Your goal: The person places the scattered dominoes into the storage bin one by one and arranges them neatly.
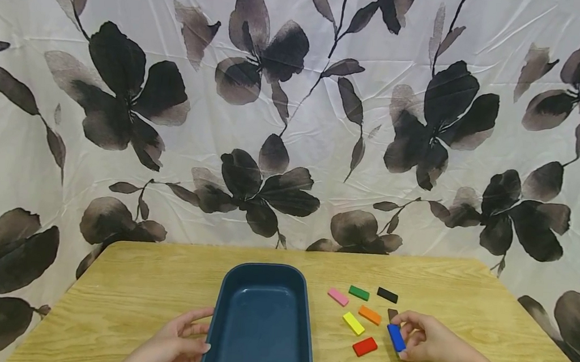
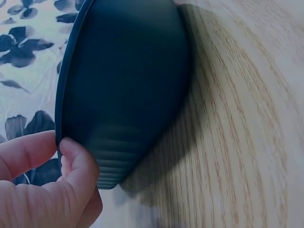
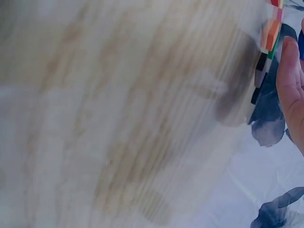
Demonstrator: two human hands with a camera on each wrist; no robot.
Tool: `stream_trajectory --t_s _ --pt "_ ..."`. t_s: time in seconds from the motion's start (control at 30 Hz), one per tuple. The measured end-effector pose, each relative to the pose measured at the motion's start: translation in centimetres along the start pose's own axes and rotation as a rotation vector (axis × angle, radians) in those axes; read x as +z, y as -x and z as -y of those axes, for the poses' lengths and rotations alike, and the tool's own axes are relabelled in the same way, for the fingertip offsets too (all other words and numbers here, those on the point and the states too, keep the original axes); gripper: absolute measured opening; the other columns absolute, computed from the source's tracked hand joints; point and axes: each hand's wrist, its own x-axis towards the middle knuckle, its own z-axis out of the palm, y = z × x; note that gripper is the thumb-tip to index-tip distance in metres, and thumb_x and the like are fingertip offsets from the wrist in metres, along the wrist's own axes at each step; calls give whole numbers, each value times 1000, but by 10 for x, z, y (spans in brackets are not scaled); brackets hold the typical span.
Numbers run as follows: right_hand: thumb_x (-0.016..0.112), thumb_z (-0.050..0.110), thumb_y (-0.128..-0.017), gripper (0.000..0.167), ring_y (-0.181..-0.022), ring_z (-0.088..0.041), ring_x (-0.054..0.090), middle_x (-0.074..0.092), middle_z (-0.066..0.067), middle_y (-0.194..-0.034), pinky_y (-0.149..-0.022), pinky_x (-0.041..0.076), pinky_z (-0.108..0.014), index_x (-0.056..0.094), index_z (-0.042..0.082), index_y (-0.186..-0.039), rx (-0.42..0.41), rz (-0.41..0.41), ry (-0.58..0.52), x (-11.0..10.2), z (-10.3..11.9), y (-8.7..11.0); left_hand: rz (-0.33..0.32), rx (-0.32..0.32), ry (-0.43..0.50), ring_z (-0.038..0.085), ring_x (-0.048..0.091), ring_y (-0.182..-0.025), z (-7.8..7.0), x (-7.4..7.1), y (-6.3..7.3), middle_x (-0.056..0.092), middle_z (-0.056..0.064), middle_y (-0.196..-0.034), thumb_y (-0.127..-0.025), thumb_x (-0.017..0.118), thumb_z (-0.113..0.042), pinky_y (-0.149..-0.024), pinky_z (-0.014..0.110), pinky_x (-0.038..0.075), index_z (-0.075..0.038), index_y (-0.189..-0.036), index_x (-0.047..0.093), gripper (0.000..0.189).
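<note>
Pickup stage, pretty likely: pinching the blue block with right hand, just beside the brown block on the table, and pinching the dark tray by its rim with left hand. Probably calls for a firm hold next, steering clear of brown.

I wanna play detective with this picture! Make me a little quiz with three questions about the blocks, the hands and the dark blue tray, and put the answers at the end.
1. Pick one: what colour is the block in the right hand?
A) red
B) blue
C) green

2. Fill in the blank: the left hand pinches the ____ of the dark blue tray.

3. True or false: the pink block lies on the table, outside the tray.

Key:
1. B, it is the blue block.
2. Rim.
3. True.
</note>
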Motion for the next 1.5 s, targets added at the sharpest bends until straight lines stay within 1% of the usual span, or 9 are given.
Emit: stream_trajectory --t_s 0.17,0.3,0.53,0.73,0.93,1.07,1.17,1.3,1.5 --pt "73 5 -77 52 -71 -14 51 49 -11 -95 -64 46 -21 47 -10 -119 8 -27 11 -1 5 -2 17 3 14 17 57 -85 0 1 0 48 9 -108 -88 52 6 -75 27 47 7 -145 10 71" --pt "72 4 -77 54 -72 -15 51 50 -12 -97 -65 46 -22 45 -11 -122 -7 -31 8 -2 8 -2 22 0 19 17 57 -86 -1 1 0 48 10 -109 -88 52 6 -75 27 48 7 -145 8 71" --pt "73 5 -76 56 -74 -19 57 51 -13 -98 -67 50 -25 45 -10 -122 -17 -44 0 -3 16 -7 6 -10 7 17 57 -86 -2 2 2 48 10 -108 -88 52 7 -75 28 48 8 -145 9 70" --pt "72 3 -76 56 -69 -15 53 52 -13 -97 -65 49 -25 44 -11 -123 -6 -37 -26 -2 25 -14 -2 -9 7 17 57 -85 -2 2 2 49 10 -107 -88 52 8 -75 27 48 8 -144 10 71" --pt "72 2 -77 57 -69 -15 51 51 -11 -94 -64 48 -23 43 -12 -124 -31 -25 -27 2 33 -22 -11 -10 7 17 57 -85 -1 2 1 49 10 -108 -88 53 8 -74 27 48 8 -144 10 71" --pt "72 1 -76 57 -68 -14 51 50 -12 -95 -63 47 -23 43 -12 -124 -51 -37 -16 3 39 -26 -25 -6 10 18 56 -86 -2 4 1 46 12 -110 -87 53 9 -75 28 48 8 -144 10 72" --pt "72 0 -75 56 -68 -14 51 51 -12 -96 -61 47 -24 45 -11 -123 -44 -52 -16 5 42 -30 -30 -7 12 17 56 -85 -3 4 1 46 12 -109 -87 53 9 -74 28 48 8 -144 10 72" --pt "72 0 -75 57 -68 -15 53 52 -13 -96 -60 47 -25 45 -11 -123 -36 -46 -29 7 47 -35 -20 -9 18 17 56 -84 -4 4 2 48 11 -108 -87 53 9 -74 27 48 8 -144 9 71" --pt "71 0 -75 57 -69 -16 55 54 -14 -96 -62 50 -27 44 -11 -124 -46 -26 -49 9 53 -44 5 -4 37 17 57 -85 -2 2 1 48 11 -108 -88 52 9 -74 26 48 8 -145 10 71"
